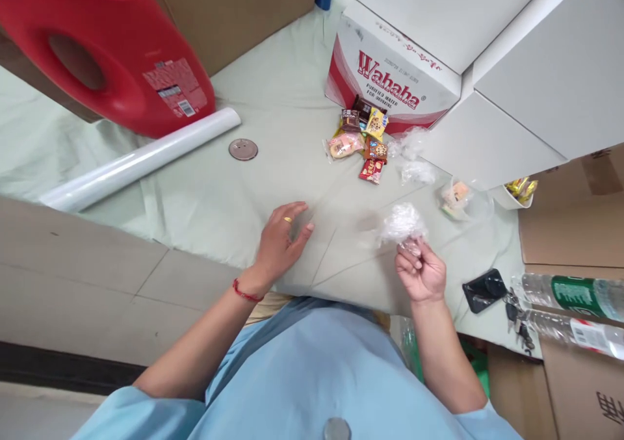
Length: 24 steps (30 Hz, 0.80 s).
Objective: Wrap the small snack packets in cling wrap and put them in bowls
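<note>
My left hand hovers over or rests on the pale green cloth, fingers apart and nothing in them. A bundle of crumpled clear plastic film is pinched in the fingers of my right hand. Beyond my hands lies a pile of wrapped snacks, in brown, yellow, pink and red packets. More crumpled clear plastic sits to the right of the pile. Farther right is a clear plastic bag with something pale and orange inside.
A big red jug and a white roll stand at left, near a round disc. Behind the snacks is a Wahaha carton. At right are a white cup of yellow packets, a black phone-like object, keys and plastic bottles.
</note>
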Motion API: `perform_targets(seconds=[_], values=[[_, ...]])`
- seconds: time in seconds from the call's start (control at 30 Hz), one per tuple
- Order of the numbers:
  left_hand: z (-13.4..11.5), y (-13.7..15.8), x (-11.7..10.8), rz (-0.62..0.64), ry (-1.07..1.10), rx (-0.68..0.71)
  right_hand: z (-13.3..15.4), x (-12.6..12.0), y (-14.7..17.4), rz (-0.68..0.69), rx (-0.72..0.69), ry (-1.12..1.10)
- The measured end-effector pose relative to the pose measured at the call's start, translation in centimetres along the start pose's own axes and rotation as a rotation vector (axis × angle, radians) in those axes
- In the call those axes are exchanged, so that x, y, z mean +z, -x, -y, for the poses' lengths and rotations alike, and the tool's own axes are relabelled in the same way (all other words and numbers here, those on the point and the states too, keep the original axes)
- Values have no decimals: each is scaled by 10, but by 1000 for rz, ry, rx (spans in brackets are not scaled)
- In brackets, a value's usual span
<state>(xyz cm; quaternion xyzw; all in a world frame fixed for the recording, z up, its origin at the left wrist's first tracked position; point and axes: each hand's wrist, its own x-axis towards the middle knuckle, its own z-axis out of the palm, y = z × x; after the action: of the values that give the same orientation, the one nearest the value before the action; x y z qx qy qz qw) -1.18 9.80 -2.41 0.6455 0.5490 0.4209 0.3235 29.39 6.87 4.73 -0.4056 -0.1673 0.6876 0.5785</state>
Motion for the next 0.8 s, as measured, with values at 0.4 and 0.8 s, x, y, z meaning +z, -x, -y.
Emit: perform_targets(seconds=[0.4, 0.8], values=[[-42, 5, 45, 355, 711, -527, -14, 23, -14, 28, 131, 39], [-42, -5, 12, -42, 974, -675, 15, -18, -6, -134, 98, 637]])
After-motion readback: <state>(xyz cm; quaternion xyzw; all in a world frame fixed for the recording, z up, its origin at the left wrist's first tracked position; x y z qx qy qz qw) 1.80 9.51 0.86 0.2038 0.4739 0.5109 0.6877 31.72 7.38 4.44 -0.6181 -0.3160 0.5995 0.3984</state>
